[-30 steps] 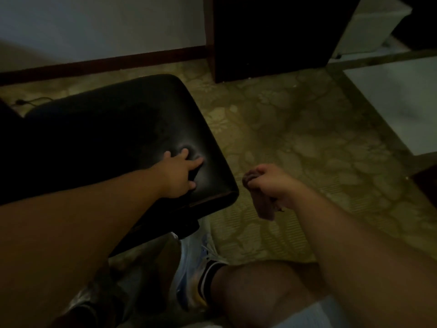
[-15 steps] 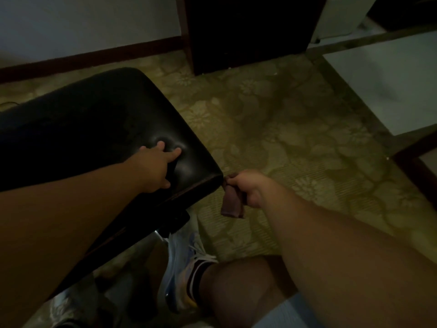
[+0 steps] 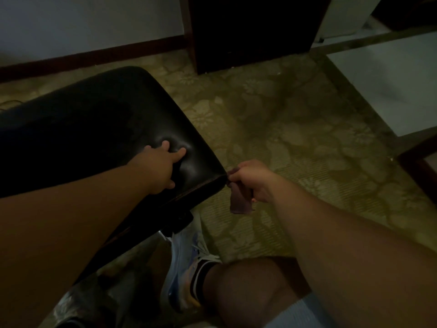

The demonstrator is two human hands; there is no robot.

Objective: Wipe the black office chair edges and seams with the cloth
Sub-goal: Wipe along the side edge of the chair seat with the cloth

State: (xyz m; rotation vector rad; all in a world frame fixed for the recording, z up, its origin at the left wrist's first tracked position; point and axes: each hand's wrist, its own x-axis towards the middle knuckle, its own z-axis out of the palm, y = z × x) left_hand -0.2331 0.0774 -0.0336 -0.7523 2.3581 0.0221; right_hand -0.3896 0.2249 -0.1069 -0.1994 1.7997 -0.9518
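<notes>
The black office chair seat (image 3: 99, 129) fills the left half of the view, its padded top dented near the front right corner. My left hand (image 3: 159, 165) presses flat on that dent with straight, spread fingers. My right hand (image 3: 254, 179) grips a small dark cloth (image 3: 240, 201) and holds it against the seat's right corner seam. The loose end of the cloth hangs below my fist.
A patterned green carpet (image 3: 295, 129) covers the floor. A dark wooden cabinet (image 3: 248, 31) stands at the back, and a white slab (image 3: 390, 76) lies at the right. My bent knee and a light sneaker (image 3: 186, 263) sit under the seat's front edge.
My right hand moved left from open air to the seat's corner seam with the cloth. My left hand stayed pressed on the seat.
</notes>
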